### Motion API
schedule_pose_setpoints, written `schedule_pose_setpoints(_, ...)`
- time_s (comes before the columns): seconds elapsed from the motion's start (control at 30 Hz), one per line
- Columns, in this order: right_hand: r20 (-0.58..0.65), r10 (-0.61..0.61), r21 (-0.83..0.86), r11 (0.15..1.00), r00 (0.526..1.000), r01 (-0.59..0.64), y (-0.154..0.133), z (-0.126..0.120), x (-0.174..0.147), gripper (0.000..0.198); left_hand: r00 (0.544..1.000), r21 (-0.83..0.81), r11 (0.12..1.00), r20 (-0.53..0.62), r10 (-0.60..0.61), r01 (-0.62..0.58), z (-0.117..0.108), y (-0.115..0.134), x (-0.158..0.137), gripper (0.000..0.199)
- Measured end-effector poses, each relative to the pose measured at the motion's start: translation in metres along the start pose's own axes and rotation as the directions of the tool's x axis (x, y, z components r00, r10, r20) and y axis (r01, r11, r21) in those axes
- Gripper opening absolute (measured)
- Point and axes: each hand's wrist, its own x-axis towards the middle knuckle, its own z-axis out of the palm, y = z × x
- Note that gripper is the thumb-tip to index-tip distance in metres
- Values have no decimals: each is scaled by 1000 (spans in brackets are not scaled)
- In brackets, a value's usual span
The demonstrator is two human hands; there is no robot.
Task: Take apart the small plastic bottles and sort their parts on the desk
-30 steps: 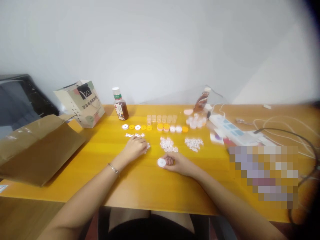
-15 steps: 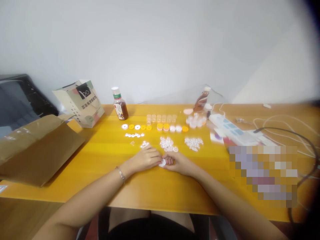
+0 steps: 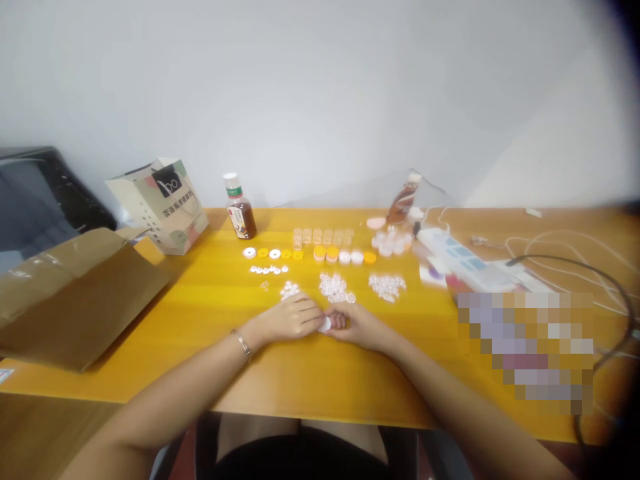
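Note:
A small white round piece (image 3: 326,325) sits between my two hands over the near middle of the table. My right hand (image 3: 354,323) is closed, with its thumb and curled fingers pinching the piece. From the other side, my left hand (image 3: 299,316) bends over with its fingertips closed at the piece's left edge, partly covering it. Just beyond the left hand lies a little heap of white bits (image 3: 289,289). Past the right hand are a pile of clear ring-shaped parts (image 3: 336,287) and a second clear pile (image 3: 388,287).
Behind the piles run a row of white and yellow discs (image 3: 275,254), orange and white caps (image 3: 332,253) and clear cups (image 3: 318,236). A cardboard box (image 3: 85,293), paper bag (image 3: 167,210) and bottle (image 3: 241,217) stand left. A power strip (image 3: 457,257) lies right, among cables.
Almost nothing differs. Both hands keep their place around the white round piece, and the left fingers shift only slightly.

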Motion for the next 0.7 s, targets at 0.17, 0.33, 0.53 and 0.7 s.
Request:
schedule_pose_setpoints(0.17,-1,-19,-22,1000,1000,19,3,1,1,13,999,-41,999,-10,-37,36,3,0,0,16)
schedule_pose_setpoints(0.33,0,-26,-23,999,1000,26,3,1,1,14,994,-129,986,-8,-109,107,5,1,1,18)
schedule_pose_setpoints(0.53,11,-29,-43,999,1000,29,-2,-1,0,13,965,-344,902,55,-258,260,2,3,4,19)
schedule_pose_setpoints(0.7,18,-22,-60,998,1000,23,-3,-1,-1,15,896,-535,728,147,-420,429,2,0,4,18)
